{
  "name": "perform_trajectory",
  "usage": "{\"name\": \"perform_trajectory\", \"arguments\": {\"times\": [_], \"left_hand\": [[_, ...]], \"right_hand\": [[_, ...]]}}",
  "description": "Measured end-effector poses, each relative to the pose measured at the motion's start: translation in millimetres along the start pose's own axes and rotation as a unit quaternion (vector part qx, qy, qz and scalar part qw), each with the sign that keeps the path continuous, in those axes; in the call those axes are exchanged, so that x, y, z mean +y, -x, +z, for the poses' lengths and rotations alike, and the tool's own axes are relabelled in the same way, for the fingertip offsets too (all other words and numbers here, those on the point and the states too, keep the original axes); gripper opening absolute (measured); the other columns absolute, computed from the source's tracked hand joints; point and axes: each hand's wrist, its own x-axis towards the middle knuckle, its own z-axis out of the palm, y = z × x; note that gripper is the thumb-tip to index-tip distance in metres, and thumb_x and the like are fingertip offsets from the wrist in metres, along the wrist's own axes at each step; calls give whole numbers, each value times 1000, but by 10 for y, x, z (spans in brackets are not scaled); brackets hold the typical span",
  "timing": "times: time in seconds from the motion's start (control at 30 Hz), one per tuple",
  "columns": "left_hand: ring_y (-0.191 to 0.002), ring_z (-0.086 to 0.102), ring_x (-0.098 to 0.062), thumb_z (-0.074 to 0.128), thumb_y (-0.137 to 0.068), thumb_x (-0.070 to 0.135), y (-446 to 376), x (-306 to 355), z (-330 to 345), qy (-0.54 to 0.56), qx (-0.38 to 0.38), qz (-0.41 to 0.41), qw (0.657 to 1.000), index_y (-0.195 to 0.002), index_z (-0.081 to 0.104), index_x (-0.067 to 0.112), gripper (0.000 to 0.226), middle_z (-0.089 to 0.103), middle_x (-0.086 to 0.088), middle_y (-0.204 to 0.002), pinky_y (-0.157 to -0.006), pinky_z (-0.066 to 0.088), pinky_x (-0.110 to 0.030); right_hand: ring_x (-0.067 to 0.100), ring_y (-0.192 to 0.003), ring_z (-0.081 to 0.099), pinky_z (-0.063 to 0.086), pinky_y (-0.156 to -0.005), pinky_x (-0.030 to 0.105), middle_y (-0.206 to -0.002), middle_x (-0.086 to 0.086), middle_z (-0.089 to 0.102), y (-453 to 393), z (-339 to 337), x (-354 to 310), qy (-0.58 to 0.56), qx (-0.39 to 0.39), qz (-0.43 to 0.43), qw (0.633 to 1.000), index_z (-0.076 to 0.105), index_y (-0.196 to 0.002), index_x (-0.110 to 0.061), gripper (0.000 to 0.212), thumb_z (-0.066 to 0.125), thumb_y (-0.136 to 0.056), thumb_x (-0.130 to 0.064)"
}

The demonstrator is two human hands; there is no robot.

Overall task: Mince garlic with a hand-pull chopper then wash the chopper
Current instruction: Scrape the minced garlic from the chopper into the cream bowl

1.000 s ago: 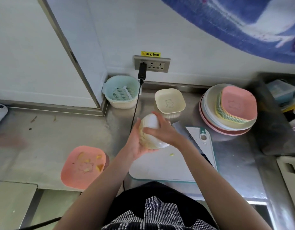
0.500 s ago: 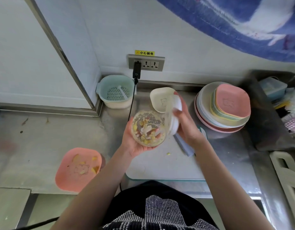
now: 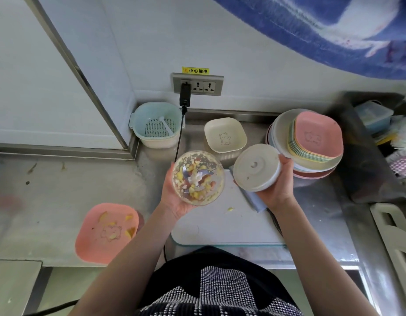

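Sitting at the left on the steel counter (image 3: 60, 179), pink dish (image 3: 106, 232) with yellow scraps. Cupped from below in left hand (image 3: 174, 201), open clear bowl (image 3: 197, 177) of chopped bits and blade, above white cutting board (image 3: 225, 226). Gripped in right hand (image 3: 278, 190), lid (image 3: 255, 167), underside up, beside stacked plates (image 3: 311, 142).

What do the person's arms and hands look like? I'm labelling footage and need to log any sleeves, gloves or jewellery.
Both forearms are bare up to the frame edge, with no sleeves in view. The left hand and right hand wear no gloves, and no rings, watch or bracelets show. Nails cannot be made out.
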Motion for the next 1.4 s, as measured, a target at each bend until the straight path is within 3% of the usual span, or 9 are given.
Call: {"name": "perform_trajectory", "arguments": {"times": [0.13,0.27,0.4,0.53,0.67,0.93,1.0,1.13,1.4], "left_hand": [[-93,70,-33,31,-95,59,13,-1,12,10,5,15,1000,-92,78,9,68,71,-16,-107,-79,57,-48],[-95,69,-35,33,-95,57,-17,-21,12,5,12,18,1000,-96,77,9,66,69,-18,-111,-84,54,-52],[-103,66,-35,31,-93,63,-33,-32,-10,-8,5,16,1000,-103,76,10,70,65,-18,-119,-94,49,-52],[-124,49,-43,34,-76,79,-35,-28,-70,-17,-39,-21,999,-134,52,12,90,51,-22,-138,-91,47,-61],[-122,50,-46,40,-71,80,-44,-52,-100,1,-51,-40,998,-144,38,10,101,44,-25,-142,-78,53,-59],[-128,43,-48,38,-72,81,-127,-60,-237,-15,-110,-65,992,-144,38,12,100,43,-24,-144,-94,36,-72],[-129,43,-47,43,-72,79,-129,-60,-246,-29,-110,-69,991,-144,38,12,99,44,-23,-143,-94,39,-70],[-126,46,-47,80,-58,60,-103,-53,-204,-30,-103,-71,992,-132,55,8,94,47,-25,-139,-93,41,-68],[-117,55,-36,91,-56,38,-71,-28,-188,-44,-131,-57,989,-134,49,9,93,51,-18,-134,-88,52,-50]], "right_hand": [[34,-119,52,49,-87,55,-127,10,59,-26,-180,59,-11,77,5,997,59,-124,-24,51,39,-87,-54],[32,-113,55,45,-95,52,-130,14,56,-24,-269,184,17,153,35,988,54,-126,-24,54,39,-89,-60],[29,-105,59,54,-64,36,-121,12,58,-1,-354,290,22,174,30,984,50,-127,-23,44,53,-90,-46],[27,-111,57,53,-79,42,-127,8,58,2,-417,302,53,172,23,983,52,-128,-30,46,46,-91,-57],[29,-114,56,48,-94,51,-126,8,59,-11,-434,297,84,191,33,977,53,-129,-30,57,36,-90,-68],[28,-96,59,54,-68,43,-111,7,60,-28,-431,315,77,230,42,969,47,-134,-28,49,42,-94,-56],[28,-96,59,54,-67,43,-111,8,60,-28,-442,323,74,233,41,969,46,-134,-28,49,42,-94,-57],[28,-97,59,54,-70,44,-114,9,61,-27,-460,323,67,231,42,970,51,-129,-26,47,45,-93,-56],[29,-97,59,55,-70,45,-113,9,60,-26,-470,362,88,234,53,967,49,-129,-27,49,43,-93,-59]]}}
